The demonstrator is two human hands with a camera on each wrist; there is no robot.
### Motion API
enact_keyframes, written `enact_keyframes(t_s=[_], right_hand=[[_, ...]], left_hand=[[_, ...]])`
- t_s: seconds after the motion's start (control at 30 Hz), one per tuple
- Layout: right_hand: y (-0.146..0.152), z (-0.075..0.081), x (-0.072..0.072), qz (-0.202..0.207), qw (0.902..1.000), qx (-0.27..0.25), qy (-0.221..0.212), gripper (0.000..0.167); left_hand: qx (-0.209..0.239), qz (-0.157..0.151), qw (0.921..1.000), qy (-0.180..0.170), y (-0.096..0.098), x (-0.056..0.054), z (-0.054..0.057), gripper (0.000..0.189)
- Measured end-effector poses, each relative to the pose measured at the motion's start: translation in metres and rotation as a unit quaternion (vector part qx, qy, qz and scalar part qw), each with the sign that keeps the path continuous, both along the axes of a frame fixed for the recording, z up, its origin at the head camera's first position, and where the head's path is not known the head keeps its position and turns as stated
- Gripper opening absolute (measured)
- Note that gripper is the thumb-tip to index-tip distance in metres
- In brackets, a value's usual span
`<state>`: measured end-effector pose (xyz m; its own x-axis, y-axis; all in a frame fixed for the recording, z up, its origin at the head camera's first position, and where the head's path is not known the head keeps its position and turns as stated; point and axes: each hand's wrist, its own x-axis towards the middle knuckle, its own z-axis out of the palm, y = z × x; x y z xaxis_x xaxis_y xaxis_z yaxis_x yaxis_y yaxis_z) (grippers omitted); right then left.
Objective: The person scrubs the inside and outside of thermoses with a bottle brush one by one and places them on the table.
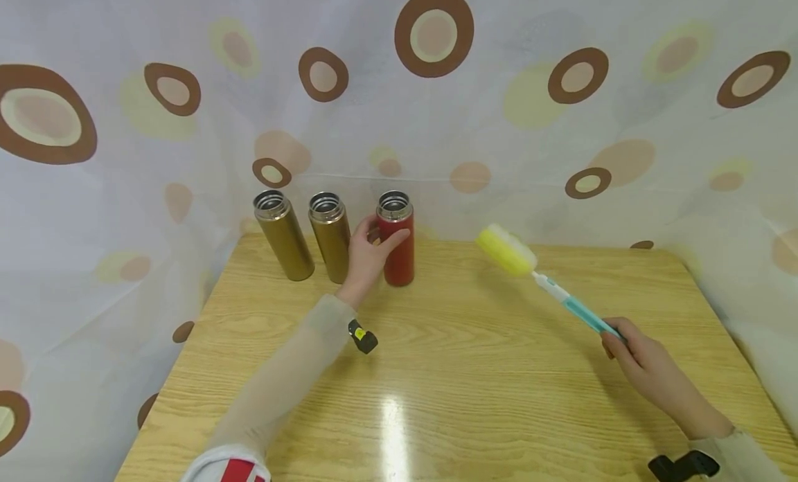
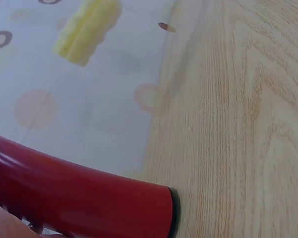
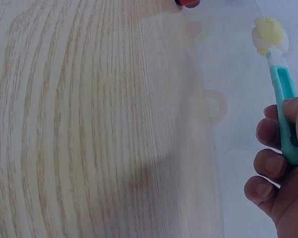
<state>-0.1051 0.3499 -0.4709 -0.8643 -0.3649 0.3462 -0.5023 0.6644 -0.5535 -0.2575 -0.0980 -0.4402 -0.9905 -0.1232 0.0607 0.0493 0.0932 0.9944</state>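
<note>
A red thermos bottle (image 1: 400,260) without a lid stands upright near the back of the wooden table. My left hand (image 1: 369,257) grips its upper part, thumb across the front and fingers behind it. In the left wrist view, the red bottle (image 2: 79,191) fills the lower left. My right hand (image 1: 654,371) holds a sponge bottle brush (image 1: 582,312) by its teal handle, above the table's right side. The brush's yellow and white sponge head (image 1: 506,250) points up and left, apart from the red bottle. Curled fingers (image 3: 270,163) show around the handle in the right wrist view.
Two lidless gold thermos bottles (image 1: 287,243) (image 1: 330,243) stand left of the red one; the nearer is close beside my left hand. Behind the wooden table (image 1: 474,378) hangs a pale curtain (image 1: 486,122) with brown and yellow circles.
</note>
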Motion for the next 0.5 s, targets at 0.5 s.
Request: enact_keyframes(t_s=[0.5], right_hand=[[0.0030,-0.0055,0.0014,-0.014,0.9998,-0.010,0.012,0.025]], left_hand=[[-0.004,-0.012,0.9999,0.004,0.0029,-0.0038,-0.0025,0.070]])
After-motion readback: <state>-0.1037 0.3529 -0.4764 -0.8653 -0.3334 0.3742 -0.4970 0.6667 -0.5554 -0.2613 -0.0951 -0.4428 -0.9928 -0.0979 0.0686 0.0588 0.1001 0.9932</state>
